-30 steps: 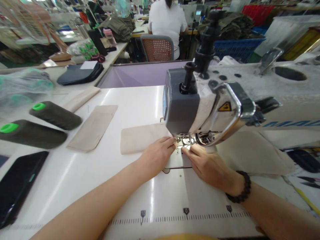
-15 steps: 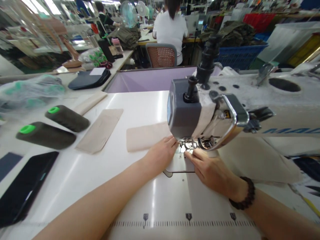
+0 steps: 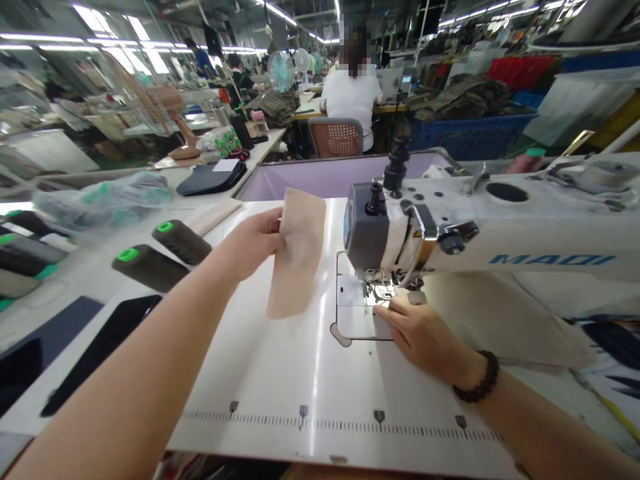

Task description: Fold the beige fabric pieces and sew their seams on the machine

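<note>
My left hand (image 3: 253, 245) pinches the left edge of a beige fabric piece (image 3: 300, 253), which hangs tilted over the white sewing table (image 3: 280, 373), left of the machine head. Its lower part is slightly blurred. My right hand (image 3: 417, 330) lies at the needle plate (image 3: 353, 310) of the sewing machine (image 3: 370, 230), fingers close together beside the presser foot (image 3: 383, 290). Whatever those fingertips hold, if anything, is too small to make out. A dark beaded bracelet (image 3: 483, 380) circles the right wrist.
Two dark thread cones (image 3: 150, 267) with green tops stand left, near a black phone (image 3: 100, 353). Another beige piece (image 3: 217, 217) lies behind them. More beige cloth (image 3: 490, 320) lies under the machine arm. A person in white (image 3: 353, 97) sits ahead.
My left hand has moved left from the needle and now holds up a beige fabric piece. The right hand stays by the presser foot. The view has tilted up and turned left.
</note>
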